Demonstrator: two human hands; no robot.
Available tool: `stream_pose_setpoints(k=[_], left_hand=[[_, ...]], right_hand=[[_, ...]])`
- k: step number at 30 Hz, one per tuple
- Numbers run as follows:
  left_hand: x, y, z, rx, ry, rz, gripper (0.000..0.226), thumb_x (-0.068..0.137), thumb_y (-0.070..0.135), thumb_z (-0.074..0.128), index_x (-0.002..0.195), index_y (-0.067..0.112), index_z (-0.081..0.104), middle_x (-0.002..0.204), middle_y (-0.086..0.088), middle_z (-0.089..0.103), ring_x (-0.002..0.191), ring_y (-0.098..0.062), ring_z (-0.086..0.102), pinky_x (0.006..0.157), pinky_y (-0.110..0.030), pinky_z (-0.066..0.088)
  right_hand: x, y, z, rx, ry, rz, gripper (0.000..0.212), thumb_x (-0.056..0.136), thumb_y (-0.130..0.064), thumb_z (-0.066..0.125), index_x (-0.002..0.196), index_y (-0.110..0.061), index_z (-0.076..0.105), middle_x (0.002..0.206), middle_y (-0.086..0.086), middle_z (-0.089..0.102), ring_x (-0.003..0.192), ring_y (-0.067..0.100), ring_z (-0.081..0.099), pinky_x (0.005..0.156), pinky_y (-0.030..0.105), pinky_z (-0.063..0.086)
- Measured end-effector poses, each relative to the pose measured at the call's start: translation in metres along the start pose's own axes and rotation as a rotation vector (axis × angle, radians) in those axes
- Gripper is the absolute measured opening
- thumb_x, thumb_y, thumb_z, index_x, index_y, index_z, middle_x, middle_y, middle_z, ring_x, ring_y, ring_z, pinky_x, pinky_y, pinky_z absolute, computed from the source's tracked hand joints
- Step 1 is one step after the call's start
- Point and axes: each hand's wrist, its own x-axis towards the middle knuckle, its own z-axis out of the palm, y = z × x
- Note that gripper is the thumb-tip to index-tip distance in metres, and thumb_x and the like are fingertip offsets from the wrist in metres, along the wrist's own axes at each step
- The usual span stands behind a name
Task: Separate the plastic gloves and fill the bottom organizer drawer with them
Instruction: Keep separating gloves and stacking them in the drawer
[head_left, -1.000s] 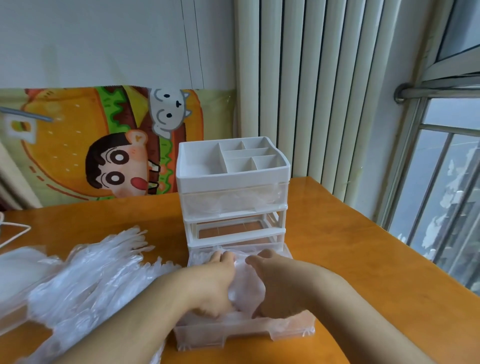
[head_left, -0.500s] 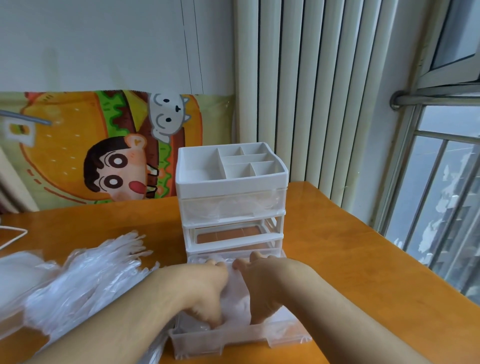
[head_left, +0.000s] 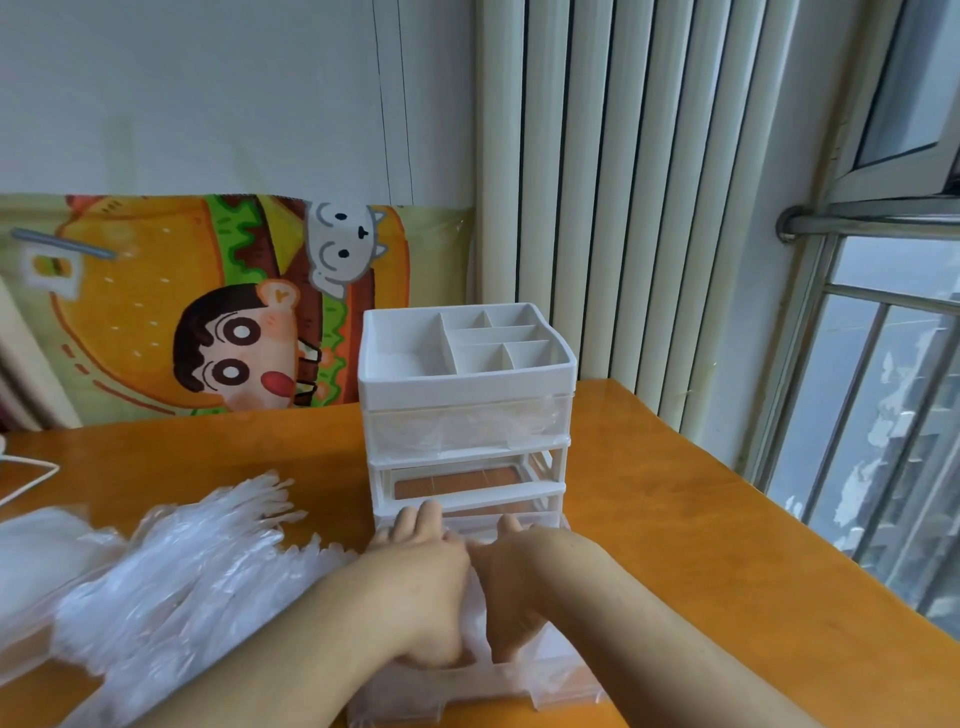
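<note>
Hands are pressed side by side into the pulled-out bottom drawer (head_left: 467, 691): the left hand (head_left: 421, 587) lies flat with fingers extended on the plastic gloves (head_left: 475, 618) inside, while the right hand (head_left: 511, 587) is pushed down beside it, its grip not discernible. Behind stands the white organizer (head_left: 467, 395). More gloves (head_left: 182, 582) are heaped at left on the orange table (head_left: 701, 545).
</note>
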Motion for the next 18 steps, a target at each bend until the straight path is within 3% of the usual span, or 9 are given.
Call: stream_pose_setpoints(k=[4,7,13,18], left_hand=[[0.017,-0.007,0.016,-0.012,-0.138,-0.089,0.094,0.095,0.03,0.06,0.163,0.008,-0.001,0.166,-0.008,0.005,0.156,-0.03,0.008,0.122,-0.047,0.028],[0.021,-0.004,0.02,-0.044,-0.169,-0.136,0.088,0.097,0.029,0.048,0.162,0.003,-0.006,0.167,-0.014,0.001,0.156,-0.032,0.005,0.124,-0.049,0.023],[0.027,0.01,0.034,-0.25,-0.032,-0.227,0.09,0.093,0.029,0.05,0.161,0.007,-0.005,0.165,-0.011,0.004,0.154,-0.03,0.005,0.125,-0.043,0.014],[0.028,0.011,0.04,-0.318,0.029,-0.248,0.085,0.091,0.024,0.047,0.16,0.012,-0.001,0.158,-0.008,0.014,0.149,-0.029,0.013,0.122,-0.039,0.015]], right_hand=[[-0.002,0.001,0.008,0.085,0.042,-0.007,0.096,0.094,-0.024,0.071,0.166,-0.031,0.008,0.172,0.015,0.0,0.157,0.048,0.013,0.116,0.059,0.04],[-0.001,-0.001,0.015,0.134,0.053,0.002,0.096,0.095,-0.025,0.069,0.166,-0.02,0.005,0.173,0.016,-0.006,0.159,0.044,0.005,0.12,0.058,0.034],[0.0,0.012,0.029,0.264,0.135,-0.004,0.097,0.094,-0.03,0.069,0.164,-0.013,0.004,0.163,0.015,0.02,0.152,0.038,0.024,0.114,0.051,0.042],[-0.003,0.021,0.032,0.36,0.162,-0.01,0.094,0.093,-0.014,0.063,0.165,-0.022,0.004,0.157,0.008,0.028,0.138,0.032,0.043,0.09,0.037,0.045]])
